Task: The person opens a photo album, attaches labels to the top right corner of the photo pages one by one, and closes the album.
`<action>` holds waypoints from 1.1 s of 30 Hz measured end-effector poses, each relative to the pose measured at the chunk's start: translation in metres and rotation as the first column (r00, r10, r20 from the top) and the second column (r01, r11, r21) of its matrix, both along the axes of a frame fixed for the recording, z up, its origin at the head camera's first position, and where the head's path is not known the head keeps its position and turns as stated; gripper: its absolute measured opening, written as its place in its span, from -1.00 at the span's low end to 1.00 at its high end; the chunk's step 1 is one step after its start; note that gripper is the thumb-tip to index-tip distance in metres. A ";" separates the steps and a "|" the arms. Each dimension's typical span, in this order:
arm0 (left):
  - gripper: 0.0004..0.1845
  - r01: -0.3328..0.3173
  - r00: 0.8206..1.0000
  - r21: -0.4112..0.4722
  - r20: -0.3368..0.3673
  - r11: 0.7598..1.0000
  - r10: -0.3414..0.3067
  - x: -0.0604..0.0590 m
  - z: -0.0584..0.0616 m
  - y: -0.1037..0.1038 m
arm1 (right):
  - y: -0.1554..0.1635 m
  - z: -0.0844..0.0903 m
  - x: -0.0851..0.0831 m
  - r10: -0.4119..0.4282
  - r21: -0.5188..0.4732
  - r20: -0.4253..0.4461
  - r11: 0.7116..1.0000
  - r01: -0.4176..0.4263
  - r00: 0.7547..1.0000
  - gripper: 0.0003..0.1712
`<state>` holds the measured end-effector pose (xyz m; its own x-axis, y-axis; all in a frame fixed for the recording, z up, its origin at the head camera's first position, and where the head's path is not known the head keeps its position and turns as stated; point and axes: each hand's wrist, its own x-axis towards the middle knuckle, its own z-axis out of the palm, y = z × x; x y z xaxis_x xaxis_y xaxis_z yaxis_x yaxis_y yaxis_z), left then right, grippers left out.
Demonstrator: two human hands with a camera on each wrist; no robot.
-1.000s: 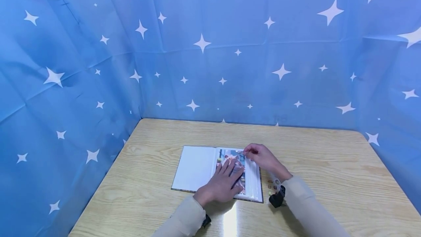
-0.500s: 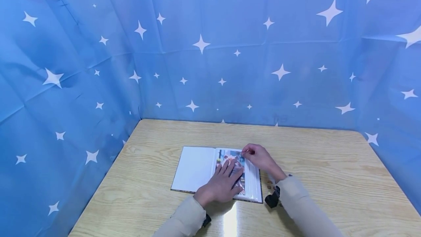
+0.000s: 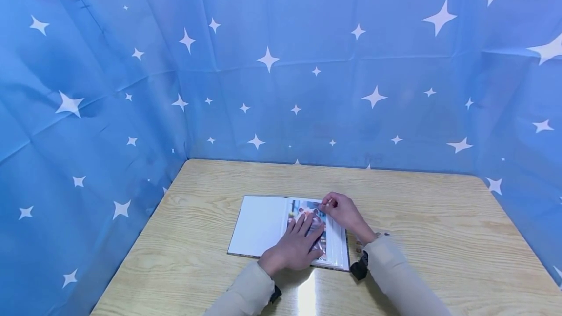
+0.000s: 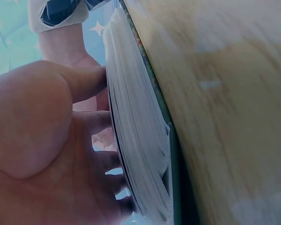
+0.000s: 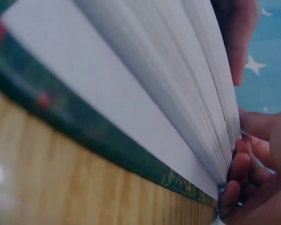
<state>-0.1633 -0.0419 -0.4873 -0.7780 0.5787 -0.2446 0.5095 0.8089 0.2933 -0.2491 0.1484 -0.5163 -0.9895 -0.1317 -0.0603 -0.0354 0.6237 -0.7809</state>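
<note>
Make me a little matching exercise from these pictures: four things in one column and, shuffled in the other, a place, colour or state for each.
Column one
1. left hand
2. table
3. right hand
4. backdrop

Column two
A. light brown, with a wood grain
B. curled at the upper right corner of the picture, as the head view shows it
C. blue, with white stars
D. laid over the picture, fingers spread

Right pairs
1-D, 2-A, 3-B, 4-C
</note>
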 end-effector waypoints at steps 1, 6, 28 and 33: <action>-0.33 -0.001 1.000 0.002 0.004 1.000 0.001 0.000 0.000 0.000 | 0.000 0.000 0.000 -0.002 -0.002 -0.002 1.000 0.002 1.000 -0.93; -0.34 0.004 1.000 0.011 0.012 1.000 -0.004 -0.001 0.000 0.000 | 0.000 0.000 0.000 -0.014 -0.018 0.019 1.000 0.014 1.000 -0.92; -0.32 -0.004 1.000 0.025 0.012 1.000 0.004 -0.001 0.002 0.001 | 0.000 0.006 -0.008 -0.060 -0.055 0.138 0.996 0.068 0.989 -0.82; -0.32 -0.001 1.000 0.029 0.014 1.000 0.000 -0.001 0.001 0.001 | 0.001 0.005 -0.008 -0.076 -0.057 0.146 0.995 0.085 0.986 -0.85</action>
<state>-0.1639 -0.0405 -0.4858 -0.7749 0.5853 -0.2387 0.5048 0.8002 0.3237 -0.2574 0.1498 -0.5114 -0.9786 -0.0598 -0.1969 0.1286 0.5692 -0.8121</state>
